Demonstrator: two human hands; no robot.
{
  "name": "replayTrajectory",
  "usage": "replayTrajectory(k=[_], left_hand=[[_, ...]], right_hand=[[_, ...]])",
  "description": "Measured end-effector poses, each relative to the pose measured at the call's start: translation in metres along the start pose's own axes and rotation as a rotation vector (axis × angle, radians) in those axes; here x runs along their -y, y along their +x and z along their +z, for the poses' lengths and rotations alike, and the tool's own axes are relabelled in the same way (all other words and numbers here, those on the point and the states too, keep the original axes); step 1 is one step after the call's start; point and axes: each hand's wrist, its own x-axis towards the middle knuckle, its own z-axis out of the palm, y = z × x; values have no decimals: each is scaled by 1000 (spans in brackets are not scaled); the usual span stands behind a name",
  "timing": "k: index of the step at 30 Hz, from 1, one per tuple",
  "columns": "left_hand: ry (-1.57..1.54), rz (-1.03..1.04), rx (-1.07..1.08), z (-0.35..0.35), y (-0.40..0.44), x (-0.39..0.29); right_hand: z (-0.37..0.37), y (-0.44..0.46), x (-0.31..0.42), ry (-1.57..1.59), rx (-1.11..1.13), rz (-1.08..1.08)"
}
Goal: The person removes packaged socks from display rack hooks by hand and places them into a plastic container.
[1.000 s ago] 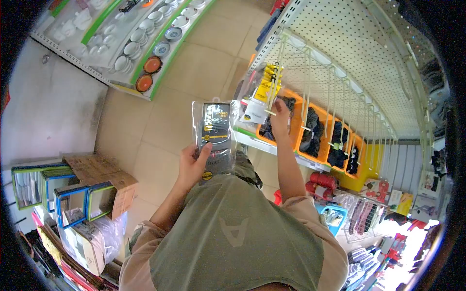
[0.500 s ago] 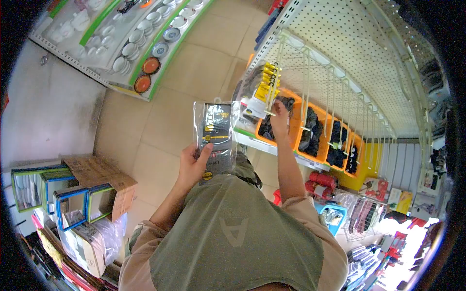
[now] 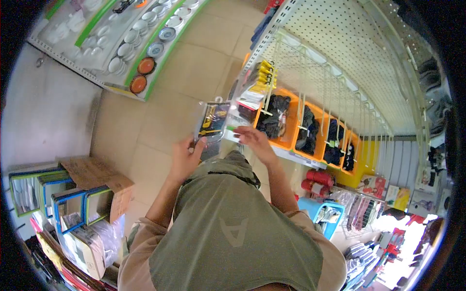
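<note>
My left hand (image 3: pixel 188 156) is closed on the lower left side of a clear plastic package (image 3: pixel 213 121) with dark contents and yellow print, held in front of my body. A small hang tab sticks up from its top. Just right of the package is my right hand (image 3: pixel 252 140), its fingers apart and nothing visible in them. Yellow-topped packages (image 3: pixel 263 77) hang on a rack hook above and right of that hand. Orange baskets (image 3: pixel 292 140) with dark folded goods stand beyond it on a low shelf.
A pegboard rack (image 3: pixel 335 53) with long metal hooks fills the right. Bowls and plates line a shelf (image 3: pixel 160 72) at the upper left. Framed mirrors (image 3: pixel 73 208) and cardboard (image 3: pixel 94 172) stand at lower left. A blue basket (image 3: pixel 335 220) is at lower right.
My right hand has moved from the hanging packages down and left, close to the held package. The held package has tilted slightly, and the view has shifted a little.
</note>
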Motion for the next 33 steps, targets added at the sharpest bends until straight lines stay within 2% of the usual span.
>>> replayTrajectory(k=[3,8,11,13,16,17,20,23,29,32,33], left_hand=[[-25,-23,70,18,-4,10],[89,-22,165,35,-6,30],[-62,118,-38,44,-8,28],[-69,96,-63,41,-7,35],[-97,35,-52,32,-9,32],[-110,11,-40,29,-9,29],[-107,15,-17,30,-12,40],[-87,-50,69,29,-15,33],[-90,-65,111,34,-14,27],[-112,-23,77,36,-14,30],[-119,-11,71,36,-13,32]], right_hand=[[35,-6,11,163,101,-74],[42,-7,11,-43,-50,16],[29,-5,-10,-121,-176,-9],[14,-10,-13,-241,-257,27],[6,-14,-12,-109,-392,85],[8,-18,-8,21,-460,89],[0,-15,-16,-20,-485,23],[-14,-12,-30,-24,-460,97],[-19,-1,-30,-130,-495,55],[-21,0,-29,-185,-557,152],[-20,-1,-27,-124,-541,117]])
